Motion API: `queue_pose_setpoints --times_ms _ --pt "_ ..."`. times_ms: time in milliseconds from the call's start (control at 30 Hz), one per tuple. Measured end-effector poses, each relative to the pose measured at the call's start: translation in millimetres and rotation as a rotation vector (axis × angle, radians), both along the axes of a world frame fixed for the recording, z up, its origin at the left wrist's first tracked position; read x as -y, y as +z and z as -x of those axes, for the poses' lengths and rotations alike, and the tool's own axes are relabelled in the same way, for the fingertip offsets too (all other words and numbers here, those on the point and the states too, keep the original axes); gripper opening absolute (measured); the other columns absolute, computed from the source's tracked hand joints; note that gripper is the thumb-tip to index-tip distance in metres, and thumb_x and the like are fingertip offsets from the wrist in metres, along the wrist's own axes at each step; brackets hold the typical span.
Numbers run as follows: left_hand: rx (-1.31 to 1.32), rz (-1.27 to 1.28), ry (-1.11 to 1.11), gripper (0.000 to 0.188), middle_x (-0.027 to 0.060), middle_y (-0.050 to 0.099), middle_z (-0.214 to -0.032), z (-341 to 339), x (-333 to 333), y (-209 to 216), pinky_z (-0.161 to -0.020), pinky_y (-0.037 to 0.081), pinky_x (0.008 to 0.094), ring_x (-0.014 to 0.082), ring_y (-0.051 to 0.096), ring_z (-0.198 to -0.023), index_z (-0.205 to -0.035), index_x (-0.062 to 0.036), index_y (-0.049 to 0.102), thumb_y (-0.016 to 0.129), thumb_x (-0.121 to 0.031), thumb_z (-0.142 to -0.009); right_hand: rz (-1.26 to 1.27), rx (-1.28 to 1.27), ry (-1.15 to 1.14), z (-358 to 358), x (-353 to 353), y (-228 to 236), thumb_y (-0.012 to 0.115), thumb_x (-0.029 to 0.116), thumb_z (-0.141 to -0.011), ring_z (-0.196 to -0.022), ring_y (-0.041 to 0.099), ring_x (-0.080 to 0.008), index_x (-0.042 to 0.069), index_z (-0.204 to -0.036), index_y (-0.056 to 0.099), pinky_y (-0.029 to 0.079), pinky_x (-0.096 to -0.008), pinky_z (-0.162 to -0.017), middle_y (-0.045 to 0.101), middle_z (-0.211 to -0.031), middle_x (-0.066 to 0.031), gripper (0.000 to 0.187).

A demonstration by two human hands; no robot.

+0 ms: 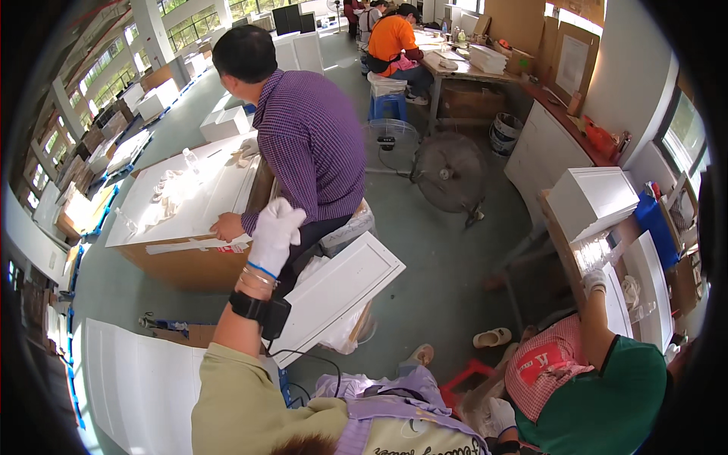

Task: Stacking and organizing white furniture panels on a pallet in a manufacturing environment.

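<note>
My left hand wears a white glove and is raised in front of me, its fingers loosely extended and holding nothing. A black wrist device with a cable sits on that forearm. Just right of the arm a white panelled cabinet door lies tilted on a low support. My right hand, also gloved in white, shows only partly at the bottom edge beside a red frame. I cannot tell whether it grips anything.
A person in a purple checked shirt leans on a white door on a cardboard-sided table. A person in green with a red checked apron works at the right bench. A floor fan stands mid-floor. White panels lie at lower left.
</note>
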State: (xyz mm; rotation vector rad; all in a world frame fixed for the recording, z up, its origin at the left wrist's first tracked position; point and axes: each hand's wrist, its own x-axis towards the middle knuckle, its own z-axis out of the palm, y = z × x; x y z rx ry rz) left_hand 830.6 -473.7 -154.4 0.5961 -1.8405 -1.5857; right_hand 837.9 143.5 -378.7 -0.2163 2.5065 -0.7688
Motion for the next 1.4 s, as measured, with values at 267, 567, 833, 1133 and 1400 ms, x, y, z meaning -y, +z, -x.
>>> queue_pose_setpoints --times_ms 267,567,833,1133,1400 --pt "-0.179 -0.024 0.377 0.031 -0.0057 0.029 -0.051 164.3 202.4 -20.8 -0.031 0.020 0.0235 0.0066 0.025 -0.035 -0.060 -0.0185 0.031 0.052 -0.003 -0.076 0.333 0.581 -0.486 207.0 31.4 17.1 0.048 0.030 -0.087 -0.045 0.047 -0.0152 0.005 -0.061 0.048 0.039 -0.0294 -0.045 0.048 -0.054 -0.0042 0.036" --pt "-0.038 -0.085 0.500 0.026 -0.0060 0.026 -0.053 253.4 152.2 -62.2 -0.035 0.020 0.0219 0.0044 0.022 -0.039 -0.063 -0.0164 0.032 0.049 -0.007 -0.080 -0.020 0.268 -0.329 404.4 55.7 98.3 0.043 0.039 -0.086 -0.048 0.056 -0.0149 0.005 -0.064 0.057 0.046 -0.0300 -0.052 0.056 -0.054 -0.0038 0.043" --pt "0.085 -0.335 -0.152 0.029 -0.0070 0.027 -0.050 555.7 -14.1 -43.3 -0.032 0.021 0.0212 0.0043 0.025 -0.036 -0.065 -0.0167 0.034 0.054 -0.003 -0.082 0.404 0.069 -0.827 499.0 16.7 130.6 0.046 0.031 -0.088 -0.048 0.052 -0.0113 0.001 -0.071 0.059 0.045 -0.0238 -0.050 0.055 -0.058 -0.0033 0.037" --pt "0.499 -0.127 -1.259 0.036 0.0085 0.057 -0.101 724.0 -329.0 -35.9 -0.080 0.049 0.0288 0.0184 0.059 -0.090 -0.114 0.0009 0.051 0.055 -0.023 -0.088 1.077 -0.054 -1.192 506.3 -55.5 115.6 0.046 0.025 -0.091 -0.057 0.050 -0.0078 0.002 -0.094 0.056 0.045 -0.0228 -0.055 0.052 -0.071 0.0005 0.025" --pt "0.586 0.891 -1.171 0.046 0.0164 0.063 -0.094 736.1 -422.8 -53.1 -0.080 0.046 0.0383 0.0315 0.060 -0.091 -0.101 -0.0054 0.060 0.051 -0.046 -0.080 0.203 -0.623 -0.793 569.8 -54.8 131.5 0.042 0.039 -0.093 -0.096 0.057 -0.0286 0.000 -0.116 0.053 0.043 -0.0323 -0.085 0.061 -0.104 -0.0178 0.047"
